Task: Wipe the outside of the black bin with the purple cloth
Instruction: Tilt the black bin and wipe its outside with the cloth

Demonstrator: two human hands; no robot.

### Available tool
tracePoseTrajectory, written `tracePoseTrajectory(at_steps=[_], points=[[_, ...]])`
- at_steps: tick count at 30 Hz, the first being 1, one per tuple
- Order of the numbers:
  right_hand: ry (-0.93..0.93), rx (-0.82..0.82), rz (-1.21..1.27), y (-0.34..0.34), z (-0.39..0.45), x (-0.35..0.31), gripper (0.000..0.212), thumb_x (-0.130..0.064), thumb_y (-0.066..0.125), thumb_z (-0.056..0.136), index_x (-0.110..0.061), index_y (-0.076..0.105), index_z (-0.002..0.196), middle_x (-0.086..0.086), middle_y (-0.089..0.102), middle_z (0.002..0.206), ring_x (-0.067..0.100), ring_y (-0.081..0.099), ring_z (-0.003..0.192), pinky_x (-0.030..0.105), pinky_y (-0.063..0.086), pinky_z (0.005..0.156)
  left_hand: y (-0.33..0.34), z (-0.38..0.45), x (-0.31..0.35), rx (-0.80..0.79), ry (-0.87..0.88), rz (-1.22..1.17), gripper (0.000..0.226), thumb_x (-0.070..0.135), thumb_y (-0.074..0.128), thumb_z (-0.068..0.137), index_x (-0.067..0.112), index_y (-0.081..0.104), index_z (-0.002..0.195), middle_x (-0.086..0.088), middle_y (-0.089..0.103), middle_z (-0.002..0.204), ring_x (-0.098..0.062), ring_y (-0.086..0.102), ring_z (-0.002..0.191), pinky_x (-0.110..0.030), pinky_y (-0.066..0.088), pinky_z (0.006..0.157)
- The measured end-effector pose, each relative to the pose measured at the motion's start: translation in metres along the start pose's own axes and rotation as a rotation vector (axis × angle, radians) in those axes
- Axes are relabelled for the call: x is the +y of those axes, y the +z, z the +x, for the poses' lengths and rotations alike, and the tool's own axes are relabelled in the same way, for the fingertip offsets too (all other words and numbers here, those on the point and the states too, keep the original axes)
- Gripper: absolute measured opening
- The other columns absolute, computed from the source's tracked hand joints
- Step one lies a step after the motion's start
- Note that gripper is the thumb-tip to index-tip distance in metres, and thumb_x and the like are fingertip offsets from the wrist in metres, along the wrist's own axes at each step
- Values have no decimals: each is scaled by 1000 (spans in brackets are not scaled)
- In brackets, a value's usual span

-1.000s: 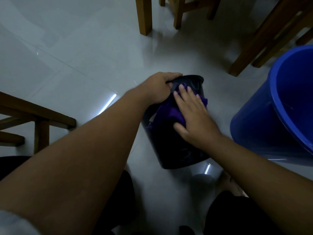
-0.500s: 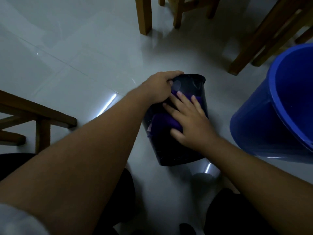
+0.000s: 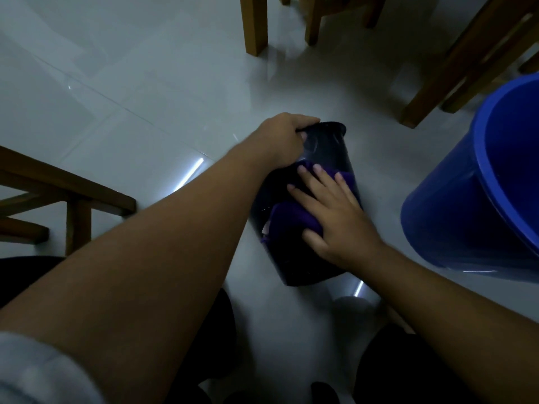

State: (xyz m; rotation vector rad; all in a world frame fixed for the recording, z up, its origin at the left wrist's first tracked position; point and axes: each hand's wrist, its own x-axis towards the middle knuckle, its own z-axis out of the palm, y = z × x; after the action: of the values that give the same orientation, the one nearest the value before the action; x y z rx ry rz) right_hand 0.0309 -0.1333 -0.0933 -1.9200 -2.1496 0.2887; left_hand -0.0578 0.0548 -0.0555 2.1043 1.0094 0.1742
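Observation:
The black bin (image 3: 326,144) lies tilted on the pale tiled floor in the middle of the view, its far end pointing away from me. My left hand (image 3: 284,139) grips that far rim. The purple cloth (image 3: 287,217) is spread on the bin's upper side. My right hand (image 3: 335,211) lies flat on the cloth with fingers extended, pressing it against the bin's wall. Part of the cloth is hidden under the palm.
A big blue bucket (image 3: 455,223) stands close on the right. Wooden chair and table legs (image 3: 256,24) stand at the back, more at the back right (image 3: 455,62). A wooden frame (image 3: 73,196) sits at the left. My dark-clothed knees fill the bottom.
My right hand and the cloth have slid down the bin's side toward me, baring more of the far end. The left hand keeps its grip on the rim.

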Motion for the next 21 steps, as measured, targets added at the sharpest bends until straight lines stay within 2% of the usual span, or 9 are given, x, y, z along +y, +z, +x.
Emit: tracePoseTrajectory(at_steps=[3,6,7,9,11,14,17,21], points=[[-19,-29,-16,9,-5,-6,80,-47,47,80,-24,30,154,-2,4,166,19,-8,152,48,-6,121,1,-3,4,78,3,13,42,18,52,97,25,55,139,0,57,141,-15,49,130,-15,29,102],[10,-1,-27,5,-3,3,78,-46,48,78,-23,36,152,2,12,166,22,0,153,50,1,121,0,-10,-2,170,38,5,43,20,56,94,25,57,136,-2,65,127,-11,58,110,-12,36,93],[44,21,-12,2,-1,8,78,-45,48,78,-23,38,152,2,13,166,23,2,153,50,2,122,0,-11,-6,169,39,31,45,24,55,93,27,55,138,-2,64,128,-14,59,113,-15,38,96],[123,53,51,-2,2,14,77,-43,50,79,-23,38,152,3,12,167,23,2,153,49,1,122,3,-14,-14,130,25,95,52,37,50,91,36,43,144,-6,62,131,-23,58,118,-33,44,104],[135,44,51,1,1,8,78,-40,54,77,-21,39,151,4,13,166,25,3,153,48,-2,122,6,-15,-18,107,-1,116,54,43,44,90,44,36,144,-12,60,125,-31,58,115,-45,48,99],[-54,-59,-152,14,-5,-15,81,-45,64,76,-20,42,149,5,22,164,26,12,152,47,-4,120,8,-12,-25,124,-30,51,54,47,39,86,54,35,139,-7,60,131,-29,55,122,-47,45,103],[-226,-148,-225,28,-7,-23,77,-46,64,82,-18,41,150,3,31,161,22,19,150,44,-4,121,7,-9,-17,110,-49,-40,52,39,43,88,52,42,138,2,59,137,-22,53,125,-43,41,108],[-210,-154,-247,18,6,-14,74,-49,53,84,-19,39,151,1,30,161,20,19,150,41,-5,121,6,-4,-9,88,-53,-77,48,35,45,92,45,47,139,6,55,142,-19,51,127,-42,40,109]])
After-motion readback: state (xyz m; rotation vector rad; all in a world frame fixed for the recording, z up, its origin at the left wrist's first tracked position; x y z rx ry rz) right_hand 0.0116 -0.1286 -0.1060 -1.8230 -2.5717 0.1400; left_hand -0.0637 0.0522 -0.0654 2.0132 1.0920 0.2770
